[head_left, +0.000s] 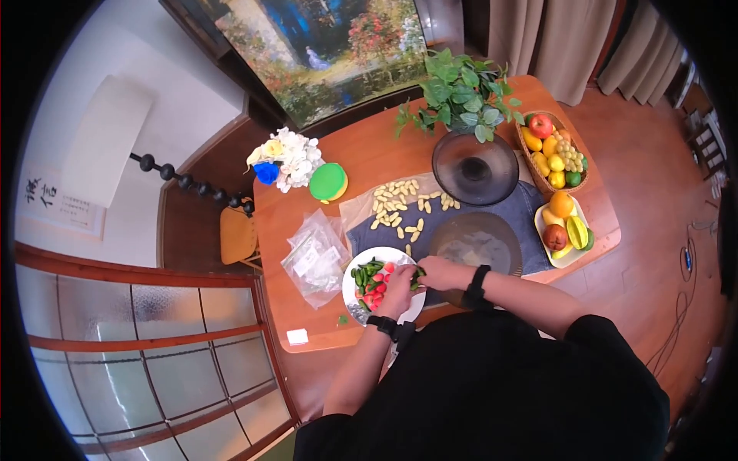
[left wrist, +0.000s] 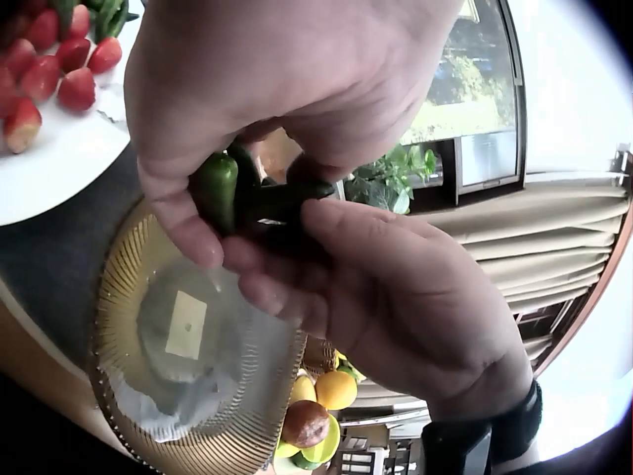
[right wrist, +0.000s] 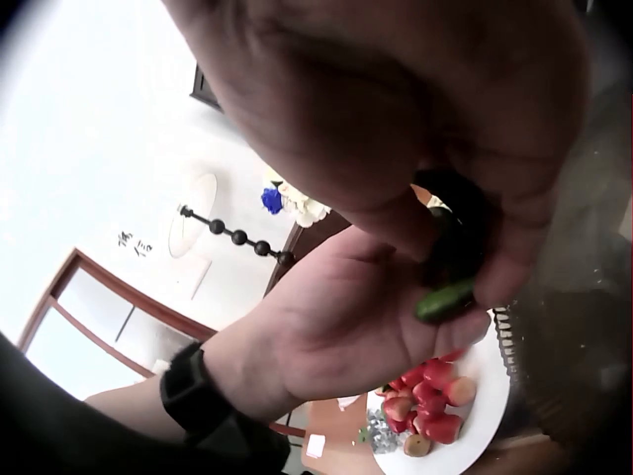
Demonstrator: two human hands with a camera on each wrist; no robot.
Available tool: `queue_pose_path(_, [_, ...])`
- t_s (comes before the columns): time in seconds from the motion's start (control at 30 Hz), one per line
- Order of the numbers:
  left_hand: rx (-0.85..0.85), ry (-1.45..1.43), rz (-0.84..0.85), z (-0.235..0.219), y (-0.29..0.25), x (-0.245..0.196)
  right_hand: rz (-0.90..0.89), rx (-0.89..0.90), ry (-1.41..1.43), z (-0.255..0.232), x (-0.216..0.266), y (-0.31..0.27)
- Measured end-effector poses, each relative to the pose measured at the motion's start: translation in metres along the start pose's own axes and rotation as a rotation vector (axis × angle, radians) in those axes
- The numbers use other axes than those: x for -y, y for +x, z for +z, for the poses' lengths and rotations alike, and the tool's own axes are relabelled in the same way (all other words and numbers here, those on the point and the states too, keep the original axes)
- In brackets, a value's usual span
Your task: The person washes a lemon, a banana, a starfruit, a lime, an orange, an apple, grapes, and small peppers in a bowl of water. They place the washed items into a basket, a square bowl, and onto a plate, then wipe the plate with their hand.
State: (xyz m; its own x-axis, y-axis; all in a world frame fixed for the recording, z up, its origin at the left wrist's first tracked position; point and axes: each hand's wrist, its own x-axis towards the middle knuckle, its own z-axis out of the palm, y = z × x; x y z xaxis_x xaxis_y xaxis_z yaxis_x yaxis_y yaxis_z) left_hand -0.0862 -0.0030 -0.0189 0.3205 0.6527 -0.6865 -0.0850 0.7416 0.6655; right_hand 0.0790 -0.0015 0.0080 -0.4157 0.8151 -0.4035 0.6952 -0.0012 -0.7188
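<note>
In the head view both hands meet over the right part of a white plate (head_left: 415, 307) holding red fruits (head_left: 369, 298) and small green vegetables (head_left: 361, 275). My left hand (left wrist: 287, 79) curls its fingers round small green vegetables (left wrist: 217, 188). From the other side, my right hand (left wrist: 396, 287) pinches dark green pieces with thumb and fingers, touching the left fingers. In the right wrist view one green tip (right wrist: 445, 301) shows between the hands; the exact number of pieces is hidden.
A ribbed glass dish (head_left: 477, 238) lies right of the plate, a dark dish (head_left: 475, 169) behind it. Peanuts (head_left: 393, 201) lie on a cloth, plastic bags (head_left: 315, 257) to the left. A fruit basket (head_left: 553, 150), fruit tray (head_left: 567, 230), plant (head_left: 465, 92) and flowers (head_left: 288, 159) stand around.
</note>
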Motion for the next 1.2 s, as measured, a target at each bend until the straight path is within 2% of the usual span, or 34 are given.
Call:
queue_pose_path(0.1, [-0.015, -0.103, 0.011, -0.047, 0.005, 0.003, -0.062, 0.023, 0.122, 0.021, 0.015, 0.034])
queue_pose_path(0.17, [-0.17, -0.204, 0.059, -0.065, 0.002, 0.001, -0.104, 0.005, 0.143, 0.034, 0.021, 0.058])
queue_pose_path(0.2, [-0.249, -0.151, 0.161, -0.095, 0.026, 0.022, -0.141, -0.019, 0.167, 0.04, 0.023, 0.069])
queue_pose_path(0.23, [-0.255, -0.158, 0.164, -0.093, 0.016, 0.011, -0.145, -0.012, 0.163, 0.047, 0.023, 0.079])
queue_pose_path(0.3, [-0.426, 0.133, 0.25, -0.092, 0.004, -0.004, -0.081, -0.081, 0.333, 0.056, 0.023, 0.094])
queue_pose_path(0.33, [-0.451, 0.202, 0.277, -0.099, 0.008, -0.003, -0.04, -0.076, 0.321, 0.058, 0.024, 0.099])
queue_pose_path(0.43, [-0.515, 0.224, 0.348, -0.111, 0.016, 0.001, -0.045, 0.033, 0.238, 0.054, 0.024, 0.109])
queue_pose_path(0.57, [-0.469, 0.318, 0.374, -0.119, 0.017, 0.001, -0.027, -0.011, 0.237, 0.054, 0.024, 0.109])
queue_pose_path(0.63, [-0.499, 0.199, 0.26, -0.108, 0.005, -0.008, -0.063, -0.014, 0.144, 0.051, 0.022, 0.107])
queue_pose_path(0.67, [-0.495, 0.203, 0.258, -0.11, 0.006, -0.008, -0.06, -0.018, 0.148, 0.05, 0.021, 0.105])
queue_pose_path(0.73, [-0.574, 0.517, 0.48, -0.118, 0.012, -0.007, -0.12, -0.008, 0.143, 0.04, 0.024, 0.096])
queue_pose_path(0.77, [-0.567, 0.521, 0.482, -0.121, 0.016, -0.006, -0.116, -0.016, 0.144, 0.034, 0.026, 0.091])
queue_pose_path(0.83, [-0.656, 0.758, 0.486, -0.105, 0.002, -0.029, -0.07, -0.123, 0.438, 0.018, 0.026, 0.08])
queue_pose_path(0.87, [-0.648, 0.762, 0.488, -0.102, 0.005, -0.036, -0.082, -0.111, 0.61, 0.007, 0.023, 0.069])
queue_pose_path(0.9, [-0.7, 0.851, 0.576, -0.102, 0.015, -0.04, -0.03, -0.093, 0.804, -0.006, 0.018, 0.058])
queue_pose_path(0.93, [-0.75, 0.937, 0.669, -0.098, 0.023, -0.047, -0.049, -0.114, 0.866, -0.018, 0.007, 0.047])
queue_pose_path(0.97, [-0.737, 0.936, 0.678, -0.094, 0.032, -0.054, -0.069, -0.137, 0.927, -0.031, -0.005, 0.034])
queue_pose_path(1.03, [-0.718, 1.096, 0.604, -0.079, 0.053, -0.076, 0.022, -0.21, 0.928, -0.064, -0.015, -0.009])
queue_pose_path(1.07, [-0.642, 1.146, 0.563, -0.073, 0.065, -0.087, 0.037, -0.26, 0.949, -0.072, -0.026, -0.029])
queue_pose_path(1.17, [-0.529, 1.247, 0.529, -0.052, 0.109, -0.112, 0.022, -0.405, 0.977, -0.074, -0.06, -0.083])
queue_pose_path(1.2, [-0.511, 1.25, 0.508, -0.049, 0.128, -0.116, 0.074, -0.402, 0.965, -0.07, -0.07, -0.098])
